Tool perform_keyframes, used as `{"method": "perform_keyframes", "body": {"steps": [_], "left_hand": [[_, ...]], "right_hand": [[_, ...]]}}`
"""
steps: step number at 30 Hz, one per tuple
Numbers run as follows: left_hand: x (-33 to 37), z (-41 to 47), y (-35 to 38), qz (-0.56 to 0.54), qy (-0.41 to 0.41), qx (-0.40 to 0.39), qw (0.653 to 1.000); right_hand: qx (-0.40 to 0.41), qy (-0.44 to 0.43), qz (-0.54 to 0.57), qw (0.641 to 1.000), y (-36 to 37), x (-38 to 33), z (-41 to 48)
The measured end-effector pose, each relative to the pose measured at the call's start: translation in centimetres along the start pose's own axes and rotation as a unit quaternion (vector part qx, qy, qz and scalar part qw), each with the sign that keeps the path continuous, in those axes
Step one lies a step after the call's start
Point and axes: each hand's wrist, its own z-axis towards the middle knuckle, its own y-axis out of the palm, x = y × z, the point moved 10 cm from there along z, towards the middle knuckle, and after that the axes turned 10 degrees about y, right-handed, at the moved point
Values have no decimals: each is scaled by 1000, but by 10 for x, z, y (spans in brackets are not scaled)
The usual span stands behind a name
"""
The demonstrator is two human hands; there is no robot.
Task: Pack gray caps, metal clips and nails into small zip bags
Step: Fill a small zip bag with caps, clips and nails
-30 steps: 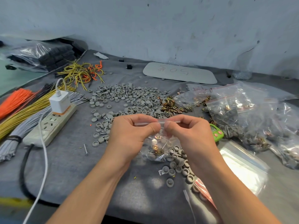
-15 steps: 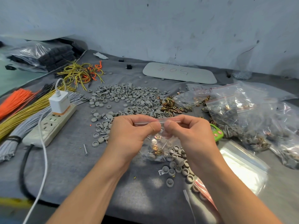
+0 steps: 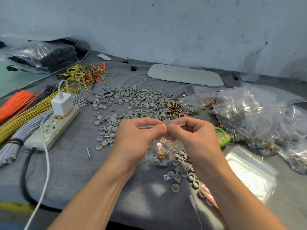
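Left hand (image 3: 137, 136) and right hand (image 3: 195, 137) both pinch the top seal strip of one small zip bag (image 3: 166, 147), thumb against forefinger. The thumb tips almost meet at mid-strip. The bag hangs below the fingers, between the wrists, low over the gray cloth (image 3: 74, 171) (cannot tell if its bottom touches). Inside it are gray caps (image 3: 157, 162) and metal clips (image 3: 162, 155), settled at the bottom.

Loose caps (image 3: 182, 173) lie on the cloth just under and beside the right wrist. One nail (image 3: 88, 153) lies alone left of the left forearm. Beyond the hands is the big cap pile (image 3: 132, 102), with the clip heap (image 3: 174, 107) touching its right edge.

A green timer (image 3: 221, 136) sits just right of the right hand, partly hidden by it. Filled bags (image 3: 249, 117) are heaped further right. A stack of empty bags (image 3: 249, 170) lies flat near the right forearm.

On the left is a power strip (image 3: 53, 127) with a white charger (image 3: 62, 104) plugged in. Past it lie wire bundles (image 3: 25, 117) in orange, yellow and gray. A yellow wire tangle (image 3: 83, 75) lies behind them. A gray plate (image 3: 184, 75) with handwriting sits near the wall.
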Motion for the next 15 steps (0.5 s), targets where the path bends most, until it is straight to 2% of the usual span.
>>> {"method": "perform_keyframes", "body": {"steps": [15], "left_hand": [[0,1,-2,34,11,12,999]], "right_hand": [[-2,4,17,1000,1,-1,0]]}}
